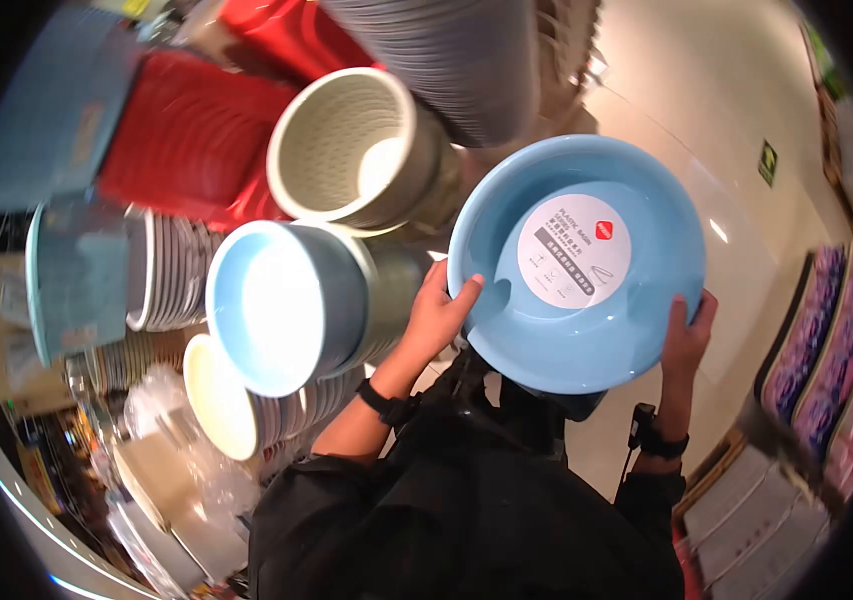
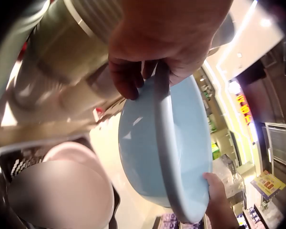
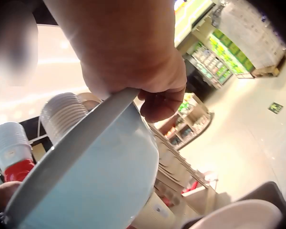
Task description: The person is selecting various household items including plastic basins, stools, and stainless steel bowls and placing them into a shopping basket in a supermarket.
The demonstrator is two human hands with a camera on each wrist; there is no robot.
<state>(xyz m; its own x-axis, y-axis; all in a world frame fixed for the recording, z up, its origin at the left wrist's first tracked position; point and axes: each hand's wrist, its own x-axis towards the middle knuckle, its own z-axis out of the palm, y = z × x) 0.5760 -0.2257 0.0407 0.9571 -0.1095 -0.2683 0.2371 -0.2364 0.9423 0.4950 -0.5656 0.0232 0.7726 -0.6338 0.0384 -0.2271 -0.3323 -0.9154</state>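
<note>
Light-blue basin is held tilted between both hands, inside with round label shown to head camera. Near rim is gripped by left hand, thumb inside. Opposite rim is gripped by right hand, fingers curled over edge. Stacked basins are shelved just beside left hand.

A round light-blue plastic basin, white label stuck inside, is held tilted by its rim in mid-air.
</note>
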